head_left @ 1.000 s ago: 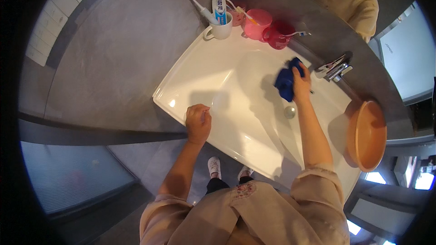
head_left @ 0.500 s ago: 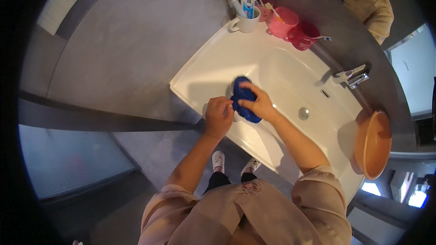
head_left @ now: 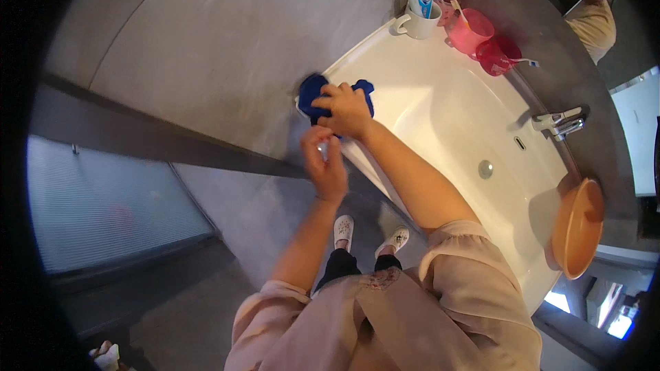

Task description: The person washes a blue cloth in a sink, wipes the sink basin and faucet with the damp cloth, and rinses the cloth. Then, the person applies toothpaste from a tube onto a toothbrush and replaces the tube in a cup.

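Observation:
A dark blue cloth [head_left: 313,93] lies bunched over the left corner of the white sink [head_left: 405,89], reaching the rim beside the grey wall. My right hand [head_left: 347,108] presses down on it from above, its bent fingers spread over the fabric and hiding the middle of it. Just below and nearer to me, my left hand [head_left: 325,165] hovers at the front edge of the basin. Its fingers are loosely curled, with a gap between them and the thumb, and I see nothing held there.
A white mug [head_left: 419,25] with toothpaste and a toothbrush stands at the sink's back edge. Beside it are a pink cup [head_left: 470,32] and a red cup [head_left: 498,55]. A chrome faucet [head_left: 560,122] and an orange basin [head_left: 579,229] are on the right.
My right hand and the blue cloth have moved left along the sink's ledge to its corner. My left hand now sits just below the cloth. The view has shifted to the left.

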The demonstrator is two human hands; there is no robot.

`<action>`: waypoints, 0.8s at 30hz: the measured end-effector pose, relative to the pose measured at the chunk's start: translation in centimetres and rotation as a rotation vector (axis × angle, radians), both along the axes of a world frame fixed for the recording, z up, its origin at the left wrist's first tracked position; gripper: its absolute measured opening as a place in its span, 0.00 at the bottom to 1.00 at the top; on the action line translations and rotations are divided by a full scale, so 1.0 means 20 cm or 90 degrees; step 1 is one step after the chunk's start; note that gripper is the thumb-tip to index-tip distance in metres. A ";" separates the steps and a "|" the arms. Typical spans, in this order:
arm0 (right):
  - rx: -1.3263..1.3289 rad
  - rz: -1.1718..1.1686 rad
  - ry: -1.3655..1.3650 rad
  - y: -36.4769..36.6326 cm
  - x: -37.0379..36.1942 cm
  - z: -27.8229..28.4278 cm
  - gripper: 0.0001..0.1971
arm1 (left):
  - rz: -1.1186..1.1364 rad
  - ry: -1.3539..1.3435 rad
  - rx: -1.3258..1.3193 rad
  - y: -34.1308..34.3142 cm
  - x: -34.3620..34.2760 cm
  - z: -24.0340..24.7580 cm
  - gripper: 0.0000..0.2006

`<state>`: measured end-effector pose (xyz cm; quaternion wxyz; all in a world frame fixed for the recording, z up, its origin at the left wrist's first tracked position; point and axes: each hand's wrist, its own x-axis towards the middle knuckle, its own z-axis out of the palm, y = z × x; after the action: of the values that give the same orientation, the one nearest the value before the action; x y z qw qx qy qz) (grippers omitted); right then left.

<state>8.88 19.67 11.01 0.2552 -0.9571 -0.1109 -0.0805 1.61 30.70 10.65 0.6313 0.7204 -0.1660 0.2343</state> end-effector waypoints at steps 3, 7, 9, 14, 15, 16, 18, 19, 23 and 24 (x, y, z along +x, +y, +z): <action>0.050 0.028 0.073 -0.08 -0.13 0.03 0.19 | 0.017 0.084 -0.013 0.04 0.12 0.10 0.08; 0.132 0.163 0.136 -0.34 -0.51 0.02 0.19 | -0.114 0.030 0.271 -0.03 0.36 0.10 0.11; 0.156 0.221 0.178 -0.48 -0.79 0.04 0.20 | -0.162 0.027 0.463 -0.06 0.42 -0.03 0.19; 0.211 0.088 0.445 -0.80 -1.49 0.22 0.22 | -0.141 0.054 0.767 -0.16 0.32 -0.07 0.28; 0.269 0.041 0.488 -0.87 -1.59 0.21 0.20 | -0.147 0.047 0.754 -0.19 0.31 -0.06 0.28; 0.328 -0.012 0.525 -0.92 -1.67 0.19 0.19 | -0.156 0.037 0.741 -0.24 0.30 -0.05 0.28; 0.400 -0.148 0.536 -0.91 -1.69 0.15 0.20 | -0.127 -0.045 0.753 -0.30 0.29 -0.11 0.29; 0.353 -0.165 0.479 -0.77 -1.58 0.12 0.20 | -0.100 -0.053 0.769 -0.16 0.36 -0.18 0.29; 0.095 -0.233 0.087 -0.14 -1.08 0.18 0.23 | -0.127 -0.004 0.839 -0.16 0.35 -0.11 0.29; 0.091 -0.261 0.095 -0.13 -1.10 0.20 0.22 | -0.131 0.003 0.840 -0.16 0.35 -0.10 0.29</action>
<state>-13.18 17.12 15.09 0.3079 -0.9425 0.1114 -0.0671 8.56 27.53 8.62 0.0774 0.9367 -0.3409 0.0208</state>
